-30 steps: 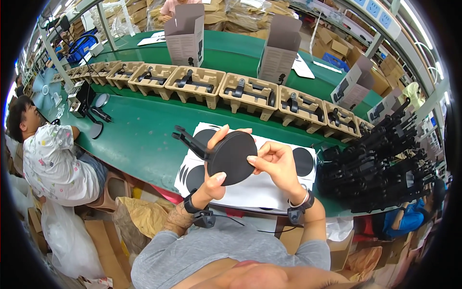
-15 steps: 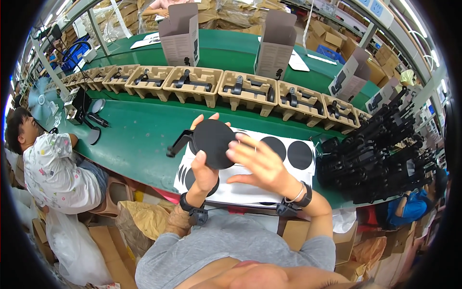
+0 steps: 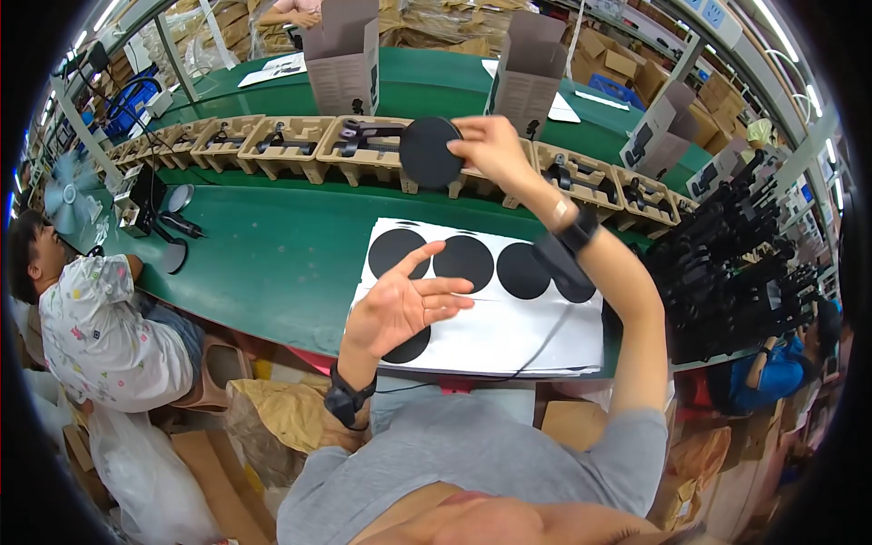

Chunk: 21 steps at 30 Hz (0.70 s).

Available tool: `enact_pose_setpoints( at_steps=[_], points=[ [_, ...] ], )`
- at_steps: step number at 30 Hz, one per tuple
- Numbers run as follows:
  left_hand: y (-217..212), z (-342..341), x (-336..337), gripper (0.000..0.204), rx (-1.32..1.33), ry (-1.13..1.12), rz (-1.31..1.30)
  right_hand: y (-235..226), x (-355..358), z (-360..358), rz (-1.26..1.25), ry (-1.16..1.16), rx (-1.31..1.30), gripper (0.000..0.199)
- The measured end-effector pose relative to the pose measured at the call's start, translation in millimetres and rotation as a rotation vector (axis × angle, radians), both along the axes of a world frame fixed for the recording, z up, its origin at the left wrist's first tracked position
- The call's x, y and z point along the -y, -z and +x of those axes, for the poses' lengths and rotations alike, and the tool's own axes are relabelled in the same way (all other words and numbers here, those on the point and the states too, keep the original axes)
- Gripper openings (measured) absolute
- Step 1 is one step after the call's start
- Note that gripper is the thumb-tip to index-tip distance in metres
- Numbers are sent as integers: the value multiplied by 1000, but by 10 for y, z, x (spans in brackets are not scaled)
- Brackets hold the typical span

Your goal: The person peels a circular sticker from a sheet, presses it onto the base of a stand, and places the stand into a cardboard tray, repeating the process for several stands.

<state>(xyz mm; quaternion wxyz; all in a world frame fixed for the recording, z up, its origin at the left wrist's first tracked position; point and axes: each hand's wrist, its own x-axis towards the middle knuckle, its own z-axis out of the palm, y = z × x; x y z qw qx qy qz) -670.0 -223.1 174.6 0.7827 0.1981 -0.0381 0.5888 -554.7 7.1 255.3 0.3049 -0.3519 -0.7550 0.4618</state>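
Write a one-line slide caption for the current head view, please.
Right hand holding a round black part by tan trays, open left hand above a white sheet with black circles.

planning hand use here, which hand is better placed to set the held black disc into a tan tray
Probably the right hand: it pinches the black disc by its edge, overlapping the tan trays in view. The left hand is open and empty, nearer the body.
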Motion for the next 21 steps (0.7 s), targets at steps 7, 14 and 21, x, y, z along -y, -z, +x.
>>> enact_pose_setpoints(
  at_steps=[7,14,21],
  points=[
    [-93,-229,512,77,-1263,-801,80,407,-947,-801,437,264,562,21],
    [302,-195,650,75,-1616,-942,175,861,-835,-985,653,124,581,11],
    [369,-254,621,75,-1895,-961,335,1264,-460,-900,716,90,703,34]
  ],
)
